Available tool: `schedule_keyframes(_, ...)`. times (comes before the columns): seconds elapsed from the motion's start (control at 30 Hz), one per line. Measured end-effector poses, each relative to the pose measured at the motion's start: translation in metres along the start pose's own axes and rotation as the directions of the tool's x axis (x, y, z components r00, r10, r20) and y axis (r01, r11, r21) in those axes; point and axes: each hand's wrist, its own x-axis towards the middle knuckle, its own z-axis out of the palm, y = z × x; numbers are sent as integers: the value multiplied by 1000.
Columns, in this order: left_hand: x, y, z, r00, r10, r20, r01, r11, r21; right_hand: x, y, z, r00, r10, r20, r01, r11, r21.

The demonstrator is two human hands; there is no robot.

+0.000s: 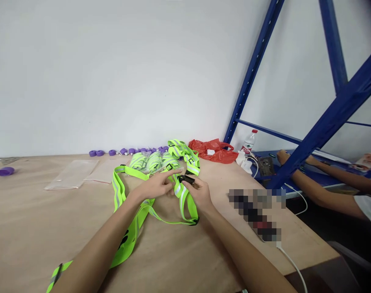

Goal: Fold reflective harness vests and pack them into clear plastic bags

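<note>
A neon yellow-green reflective strap vest lies spread on the wooden table in front of me. My left hand pinches one of its straps near the middle. My right hand is closed on the strap's black plastic buckle. The two hands almost touch. Behind them lie several folded vests in clear bags and another loose vest.
Empty clear plastic bags lie at the left. Purple rolls line the wall, one sits at the far left. A red bag, a water bottle, a blue rack and another person's arms are to the right.
</note>
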Motion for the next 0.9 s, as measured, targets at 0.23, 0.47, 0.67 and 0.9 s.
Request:
schedule_keyframes(0.23, 4, -4, -1, 994, 67, -86, -62, 997, 51, -2, -6, 0, 970, -241, 31, 242, 949, -203)
schedule_keyframes(0.47, 8, -12, 2, 988, 119, -101, -107, 987, 124, -4, -10, 2, 964, -262, 50, 267, 935, -233)
schedule_keyframes(0.67, 9, -11, 7, 983, 116, -144, -66, 948, 311, -5, -16, 1, 963, -266, 49, 270, 927, -259)
schedule_keyframes(0.9, 9, -5, 5, 905, 98, -413, 92, 905, 416, -6, -11, 4, 991, -100, 91, 117, 970, -213)
